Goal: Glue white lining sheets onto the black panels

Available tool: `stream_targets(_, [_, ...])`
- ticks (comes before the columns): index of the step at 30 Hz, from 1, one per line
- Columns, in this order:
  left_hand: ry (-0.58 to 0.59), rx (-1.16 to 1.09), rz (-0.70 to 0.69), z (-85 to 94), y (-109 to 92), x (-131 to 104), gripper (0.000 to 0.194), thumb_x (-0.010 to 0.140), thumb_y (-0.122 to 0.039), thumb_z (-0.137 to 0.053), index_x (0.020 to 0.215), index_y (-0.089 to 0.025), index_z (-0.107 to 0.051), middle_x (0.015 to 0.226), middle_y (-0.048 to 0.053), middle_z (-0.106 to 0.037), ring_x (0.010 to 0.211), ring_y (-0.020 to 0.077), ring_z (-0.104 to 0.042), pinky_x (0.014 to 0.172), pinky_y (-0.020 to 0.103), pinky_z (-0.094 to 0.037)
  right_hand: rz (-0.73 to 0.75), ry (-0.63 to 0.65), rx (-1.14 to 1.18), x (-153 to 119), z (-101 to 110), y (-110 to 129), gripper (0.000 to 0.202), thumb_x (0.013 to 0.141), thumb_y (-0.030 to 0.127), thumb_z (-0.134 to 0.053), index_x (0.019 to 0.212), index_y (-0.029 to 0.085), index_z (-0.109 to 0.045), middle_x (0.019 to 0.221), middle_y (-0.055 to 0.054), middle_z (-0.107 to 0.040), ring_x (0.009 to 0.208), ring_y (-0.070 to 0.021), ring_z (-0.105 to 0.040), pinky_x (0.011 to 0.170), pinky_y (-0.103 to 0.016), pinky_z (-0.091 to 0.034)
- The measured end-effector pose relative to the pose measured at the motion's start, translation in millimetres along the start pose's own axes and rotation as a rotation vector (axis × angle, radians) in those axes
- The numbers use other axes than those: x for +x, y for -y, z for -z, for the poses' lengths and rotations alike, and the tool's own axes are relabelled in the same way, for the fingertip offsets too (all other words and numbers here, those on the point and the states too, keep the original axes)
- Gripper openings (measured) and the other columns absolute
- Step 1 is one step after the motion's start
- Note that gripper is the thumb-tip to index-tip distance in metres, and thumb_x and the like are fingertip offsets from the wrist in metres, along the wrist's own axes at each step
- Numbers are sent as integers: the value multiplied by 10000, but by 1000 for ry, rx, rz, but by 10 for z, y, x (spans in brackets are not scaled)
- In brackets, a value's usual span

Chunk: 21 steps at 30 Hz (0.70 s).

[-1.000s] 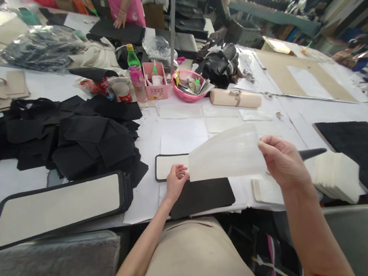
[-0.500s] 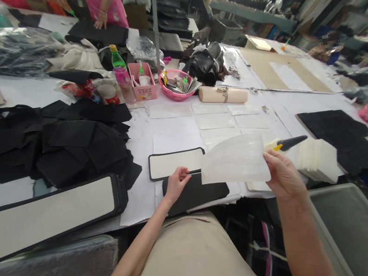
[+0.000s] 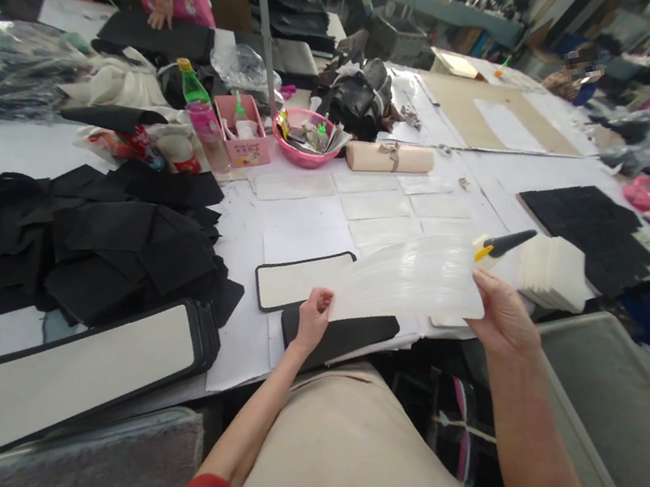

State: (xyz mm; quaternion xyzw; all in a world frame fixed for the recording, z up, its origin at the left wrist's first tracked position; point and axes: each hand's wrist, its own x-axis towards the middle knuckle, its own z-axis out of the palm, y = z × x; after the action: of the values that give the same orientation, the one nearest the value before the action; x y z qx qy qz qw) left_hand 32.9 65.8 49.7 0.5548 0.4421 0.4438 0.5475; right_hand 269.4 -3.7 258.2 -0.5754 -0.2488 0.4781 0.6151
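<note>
The right grip is clamped on the right end of a translucent white sheet, and the left grip, with its fingers curled together, appears to pinch the left end. The sheet is held above the near edge of the paper-covered desk, bowed up along its middle and overlapping, in view, the right part of a black panel. As for progress, the sheet is up in both grips and not laid down on anything; the strip of black panel that shows carries nothing. Just beyond that, 1 small cream panel with a black border lies flat and looks complete, and at the left a stack of long black-bordered cream panels seems to be finished too. Several thin translucent pieces lie spread out on the far side, and a fanned stack of white pieces stands at the right, near a black-handled tool; these look unused, judging by how they lie. The sheet's long axis runs left to right, roughly along the near edge, with its broad end pointing right and its narrower-looking end pointing left.
</note>
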Motion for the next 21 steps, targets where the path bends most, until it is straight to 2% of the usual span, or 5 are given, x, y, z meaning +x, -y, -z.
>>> stream_targets(6, [-83,-95,10,173,-52,-5,239,706,-359,-719,833,-184,-618,825,35,-693,766,165,-646,735,293,-518,12,-116,91,39,136,-132,177,729,259,-749,870,186,-669,867,16,-718,761,-124,-674,709,-227,-556])
stream_targets(10, [-107,-146,104,361,-151,-14,272,644,-358,-765,784,-169,-629,759,26,-693,688,153,-636,670,280,-521,137,-257,145,116,244,-326,202,677,194,-779,826,210,-643,839,41,-717,774,-95,-672,705,-190,-543])
stream_targets(13, [-73,-140,163,518,-212,-74,261,630,-349,-778,752,-161,-644,716,22,-686,633,140,-620,612,259,-509,161,-280,133,168,315,-517,212,687,219,-775,867,201,-665,848,25,-720,784,-102,-672,751,-221,-545])
stream_targets(16, [-59,-101,194,648,-250,-179,234,643,-334,-775,746,-159,-659,725,27,-692,649,140,-628,634,253,-510,124,-283,118,200,368,-709,219,693,251,-774,881,186,-683,842,9,-722,783,-113,-673,782,-249,-543])
stream_targets(21, [-47,-43,224,775,-292,-339,229,647,-328,-777,750,-158,-663,683,19,-672,609,132,-609,592,244,-499,135,-282,118,229,391,-955,235,697,270,-773,901,209,-674,823,28,-716,767,-104,-669,788,-252,-537])
